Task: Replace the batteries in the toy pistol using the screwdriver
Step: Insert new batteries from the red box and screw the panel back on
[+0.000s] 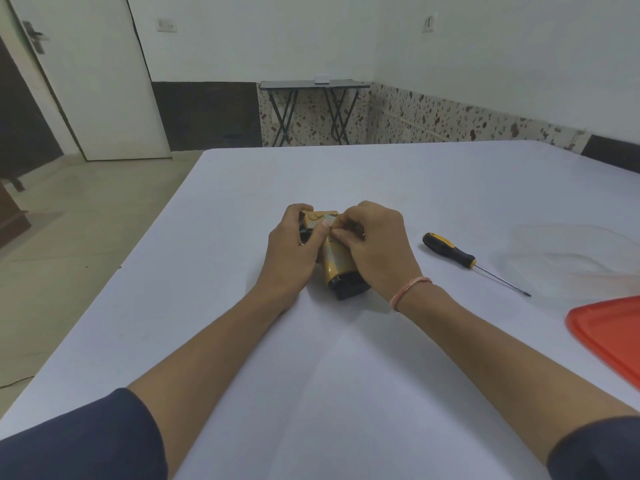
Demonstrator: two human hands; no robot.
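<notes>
Your left grip (294, 247) is curled round the far end of the gold toy pistol (337, 263), thumb laid across its top. Your right grip (374, 244) is curled too, fingertips pinching at the pistol's body just beside that thumb; what they pinch is too small to tell. The pistol lies on the white table (346, 358) between your hands, its dark butt end towards you. The screwdriver (460, 255) lies on the table to your right, apart from both hands, tip pointing towards the red tray (613, 337).
</notes>
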